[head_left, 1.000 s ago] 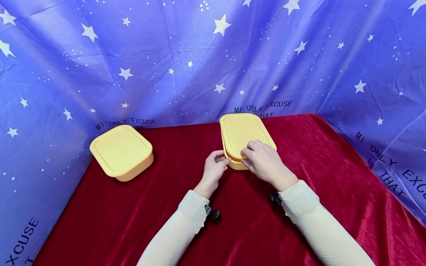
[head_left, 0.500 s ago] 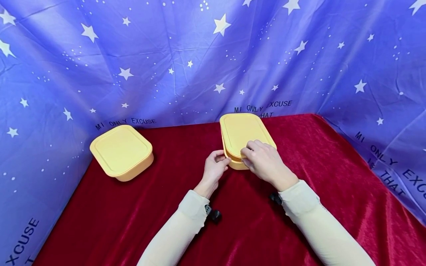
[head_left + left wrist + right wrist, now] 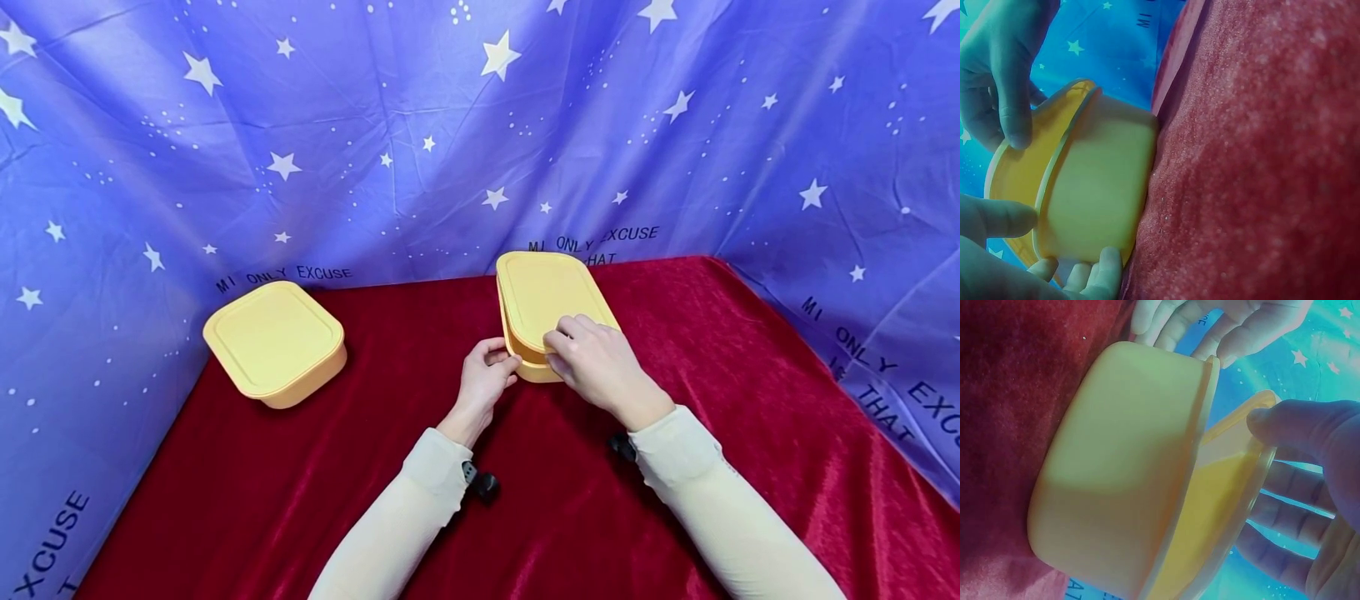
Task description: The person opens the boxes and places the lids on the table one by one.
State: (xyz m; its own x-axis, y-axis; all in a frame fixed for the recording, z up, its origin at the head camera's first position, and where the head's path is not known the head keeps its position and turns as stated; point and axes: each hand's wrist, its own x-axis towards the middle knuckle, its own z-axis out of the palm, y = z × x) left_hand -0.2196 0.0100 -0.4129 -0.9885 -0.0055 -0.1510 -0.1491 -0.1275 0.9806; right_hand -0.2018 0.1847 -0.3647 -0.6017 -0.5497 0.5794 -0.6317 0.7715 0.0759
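A yellow square food container (image 3: 538, 372) stands on the red cloth, its matching lid (image 3: 555, 292) tilted up at the near edge. My right hand (image 3: 600, 367) pinches the lid's near edge, thumb beneath and fingers on top. In the right wrist view a wedge-shaped gap shows between lid (image 3: 1229, 506) and container (image 3: 1116, 462). With thumb and fingers my left hand (image 3: 483, 383) grips the container's near left corner. The left wrist view shows that thumb on the rim and fingertips against the wall (image 3: 1097, 187). What lies inside the container is hidden.
A second yellow container (image 3: 277, 342) with its lid on stands at the left of the table. The red velvet cloth (image 3: 405, 350) covers the table. Behind and at both sides hangs a blue curtain (image 3: 420, 100) with white stars.
The lid's near edge has risen slightly in my right hand, and the gap above the container has widened. My left hand stays at the corner. The second container has not moved.
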